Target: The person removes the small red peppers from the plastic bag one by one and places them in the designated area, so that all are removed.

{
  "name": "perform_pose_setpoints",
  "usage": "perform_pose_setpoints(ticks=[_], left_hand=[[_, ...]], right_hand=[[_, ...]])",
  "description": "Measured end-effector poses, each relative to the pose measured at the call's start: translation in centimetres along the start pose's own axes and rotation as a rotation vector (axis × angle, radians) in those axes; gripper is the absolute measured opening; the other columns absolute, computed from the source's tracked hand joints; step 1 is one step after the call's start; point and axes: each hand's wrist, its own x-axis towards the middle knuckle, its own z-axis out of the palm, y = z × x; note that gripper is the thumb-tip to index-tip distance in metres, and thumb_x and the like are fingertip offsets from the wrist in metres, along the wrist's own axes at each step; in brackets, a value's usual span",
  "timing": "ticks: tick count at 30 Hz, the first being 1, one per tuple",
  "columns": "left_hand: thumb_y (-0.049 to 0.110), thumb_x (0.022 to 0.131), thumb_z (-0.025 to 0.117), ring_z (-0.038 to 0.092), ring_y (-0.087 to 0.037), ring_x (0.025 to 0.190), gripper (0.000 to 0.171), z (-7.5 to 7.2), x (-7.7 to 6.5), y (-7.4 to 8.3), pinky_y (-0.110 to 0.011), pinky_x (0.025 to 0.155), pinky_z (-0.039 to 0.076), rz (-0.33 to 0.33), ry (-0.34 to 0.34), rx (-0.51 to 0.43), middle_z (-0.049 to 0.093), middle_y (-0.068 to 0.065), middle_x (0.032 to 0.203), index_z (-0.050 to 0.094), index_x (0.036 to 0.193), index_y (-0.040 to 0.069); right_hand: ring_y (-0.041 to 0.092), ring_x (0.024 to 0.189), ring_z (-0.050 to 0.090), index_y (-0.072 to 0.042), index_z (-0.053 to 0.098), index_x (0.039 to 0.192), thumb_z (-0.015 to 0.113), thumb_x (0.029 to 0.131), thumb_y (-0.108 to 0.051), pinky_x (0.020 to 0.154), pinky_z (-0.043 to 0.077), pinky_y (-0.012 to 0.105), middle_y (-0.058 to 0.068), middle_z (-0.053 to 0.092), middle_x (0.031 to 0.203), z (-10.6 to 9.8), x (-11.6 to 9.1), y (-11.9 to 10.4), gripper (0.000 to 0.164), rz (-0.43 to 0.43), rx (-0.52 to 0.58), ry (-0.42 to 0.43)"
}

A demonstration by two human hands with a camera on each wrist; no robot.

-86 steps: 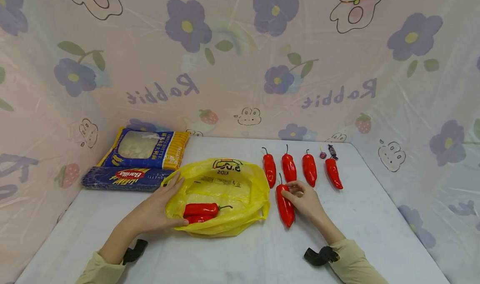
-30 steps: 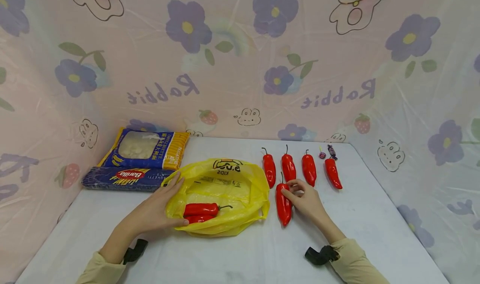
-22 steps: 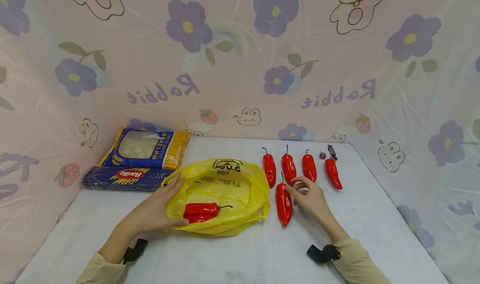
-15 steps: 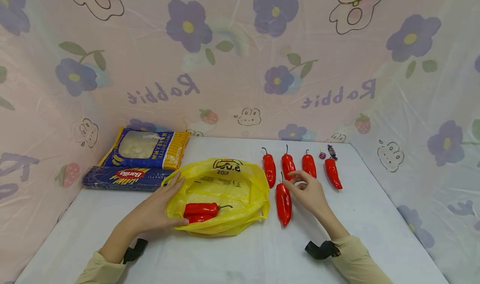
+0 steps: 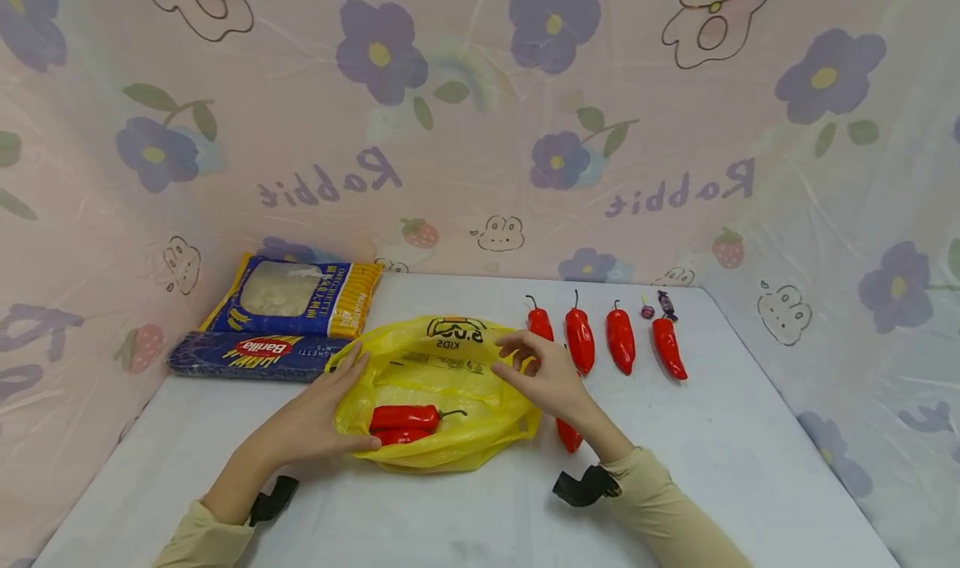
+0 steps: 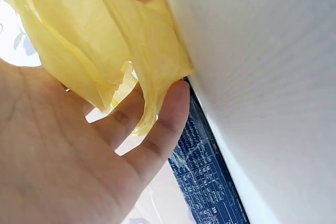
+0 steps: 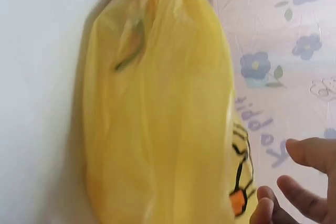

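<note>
My left hand (image 5: 315, 414) rests along the left side of the yellow plastic bag (image 5: 442, 460), fingers spread and mostly straight against its mouth. In the left wrist view a strip of the bag (image 6: 149, 66) passes between the fingers. Two red chili peppers (image 5: 405, 418) lie inside the bag. My right hand (image 5: 547, 376) is over the bag's right rim, fingers loosely bent and apart, with nothing between them. Below it a red chili pepper (image 5: 568, 437) lies on the table, mostly hidden by the hand. The right wrist view shows the bag (image 7: 168, 108) beside the fingers.
Behind and right stand a partly covered red pepper (image 5: 538, 324) and more peppers (image 5: 580, 343), (image 5: 620, 341), (image 5: 669, 349) in a row. A lollipop (image 5: 647, 310) and wrapped candy (image 5: 666, 303) lie behind them. Spaghetti (image 5: 255, 358) and orecchiette (image 5: 296, 297) packs lie at left.
My right hand has let go of the front red chili pepper and moved left to the bag's right rim. That pepper stays on the table. My left hand and the bag have barely moved.
</note>
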Motion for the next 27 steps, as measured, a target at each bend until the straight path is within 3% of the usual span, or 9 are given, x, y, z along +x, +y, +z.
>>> perform_pose_setpoints(ticks=[11, 18, 27], left_hand=[[0.071, 0.08, 0.081, 0.023, -0.056, 0.156, 0.125, 0.0, 0.1, 0.0, -0.078, 0.117, 0.03, -0.001, -0.006, -0.001, 0.004, -0.011, 0.18, 0.021, 0.17, 0.008], [0.071, 0.08, 0.081, 0.023, -0.055, 0.156, 0.125, 0.0, 0.0, 0.0, -0.077, 0.117, 0.03, 0.002, 0.0, -0.002, 0.004, -0.011, 0.179, 0.021, 0.17, 0.008], [0.072, 0.079, 0.081, 0.023, -0.053, 0.157, 0.125, 0.0, -0.1, 0.1, -0.077, 0.117, 0.031, -0.004, -0.008, -0.009, 0.005, -0.011, 0.179, 0.021, 0.17, 0.01]], right_hand=[[0.022, 0.089, 0.063, -0.009, 0.073, 0.124, 0.082, 0.093, -0.025, 0.076, 0.058, 0.036, 0.011, 0.074, 0.11, 4.6, 1.5, -2.5, 0.036, -0.181, -0.027, -0.197], [0.03, 0.1, 0.065, -0.005, 0.07, 0.132, 0.082, 0.093, -0.032, 0.085, 0.059, 0.044, 0.013, 0.075, 0.121, 6.2, 1.7, -2.6, 0.049, -0.162, -0.066, -0.33], [0.015, 0.102, 0.062, -0.01, 0.071, 0.134, 0.085, 0.091, -0.037, 0.09, 0.054, 0.03, 0.003, 0.074, 0.13, 7.1, 1.3, -2.2, 0.053, -0.135, -0.136, -0.443]])
